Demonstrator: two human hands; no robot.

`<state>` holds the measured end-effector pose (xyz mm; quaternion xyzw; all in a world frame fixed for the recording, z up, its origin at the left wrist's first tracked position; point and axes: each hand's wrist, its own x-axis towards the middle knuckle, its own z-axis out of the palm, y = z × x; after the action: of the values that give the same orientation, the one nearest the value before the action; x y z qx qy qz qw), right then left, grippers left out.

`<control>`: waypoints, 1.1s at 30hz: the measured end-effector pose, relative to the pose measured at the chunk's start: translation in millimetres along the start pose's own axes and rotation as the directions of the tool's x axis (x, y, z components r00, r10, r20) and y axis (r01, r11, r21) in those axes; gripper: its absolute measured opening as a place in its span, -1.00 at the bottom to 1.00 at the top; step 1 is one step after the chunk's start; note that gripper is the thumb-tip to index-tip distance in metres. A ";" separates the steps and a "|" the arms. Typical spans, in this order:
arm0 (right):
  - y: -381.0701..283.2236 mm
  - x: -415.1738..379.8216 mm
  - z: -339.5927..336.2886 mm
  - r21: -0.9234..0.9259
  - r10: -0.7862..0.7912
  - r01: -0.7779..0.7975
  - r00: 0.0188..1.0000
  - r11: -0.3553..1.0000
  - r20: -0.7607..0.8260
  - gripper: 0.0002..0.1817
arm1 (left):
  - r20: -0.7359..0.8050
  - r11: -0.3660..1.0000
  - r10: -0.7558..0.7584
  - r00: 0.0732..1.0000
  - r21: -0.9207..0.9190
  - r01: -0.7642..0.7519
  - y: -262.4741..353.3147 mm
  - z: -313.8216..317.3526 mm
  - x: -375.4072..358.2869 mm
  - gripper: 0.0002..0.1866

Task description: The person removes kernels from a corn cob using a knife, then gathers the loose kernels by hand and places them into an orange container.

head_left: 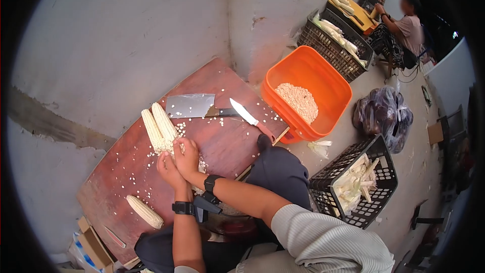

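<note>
My left hand (171, 171) and my right hand (187, 157) are side by side over a wooden board, fingers curled inward and closed. Loose corn kernels (162, 147) lie against the fingertips; what is inside the fingers is hidden. Just beyond them rest two peeled corn cobs (164, 121), both still with pale kernels. A third corn cob (145, 212) lies apart, near the board's left front. Farther back on the red-brown board (222, 83) are a cleaver (191, 106) with a dark handle and a knife (244, 112) with a reddish handle.
An orange bucket (331, 88) holding kernels stands against the board's right end. Black crates of corn (326, 53) and husks (386, 164) sit at the right, near a stuffed plastic bag (381, 116). A seated person (408, 30) works at the back right. Walls border the board's far side.
</note>
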<state>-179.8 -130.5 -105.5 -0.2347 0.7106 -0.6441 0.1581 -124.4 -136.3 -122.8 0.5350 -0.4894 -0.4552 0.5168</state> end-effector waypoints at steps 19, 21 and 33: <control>-79.7 -15.2 -24.3 0.417 0.197 -0.222 0.975 0.881 0.102 -0.79 | 0.134 0.926 -0.105 0.985 -0.349 0.146 99.9 -2.3 -12.7 -0.76; -87.3 -3.2 -36.4 0.448 0.191 -0.199 0.980 0.872 0.062 -0.78 | 0.188 0.905 -0.116 0.975 -0.385 0.182 120.7 15.0 -22.5 -0.76; -111.9 154.4 -201.8 0.767 0.324 0.018 0.899 0.642 -0.293 -0.72 | 0.667 0.902 0.023 0.745 -0.335 0.273 200.1 230.1 -84.6 -0.73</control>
<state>-401.3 -50.4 41.4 0.0533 0.4130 -0.8974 0.1456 -372.5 -74.3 63.5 0.2520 -0.4939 -0.7403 0.3801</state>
